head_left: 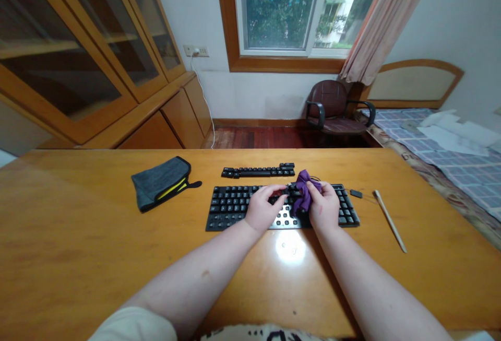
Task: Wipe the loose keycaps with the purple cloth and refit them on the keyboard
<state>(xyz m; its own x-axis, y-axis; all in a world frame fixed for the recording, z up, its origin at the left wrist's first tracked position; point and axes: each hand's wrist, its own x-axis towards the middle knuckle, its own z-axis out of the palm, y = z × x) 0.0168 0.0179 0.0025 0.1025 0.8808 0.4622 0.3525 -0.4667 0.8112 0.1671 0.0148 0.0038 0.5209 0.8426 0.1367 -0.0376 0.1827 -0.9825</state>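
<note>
A black keyboard [230, 200] lies in front of me, with part of its lower middle bare of keycaps so that pale key mounts show. My left hand [264, 209] is over its middle, thumb and fingers curled towards each other. Something small and dark is at those fingertips, too small to make out. My right hand [325, 206] grips a crumpled purple cloth [302, 195] over the right half of the keyboard. Beyond the keyboard, loose black keycaps [254, 173] are laid out in rows, a long space bar among them.
A folded grey cloth [158, 181] with a yellow inside lies at the left of the wooden table [97, 257]. At the right are a small dark tag-like piece [356, 193] and a pale thin stick [390, 222]. An office chair [331, 106] stands past the far edge.
</note>
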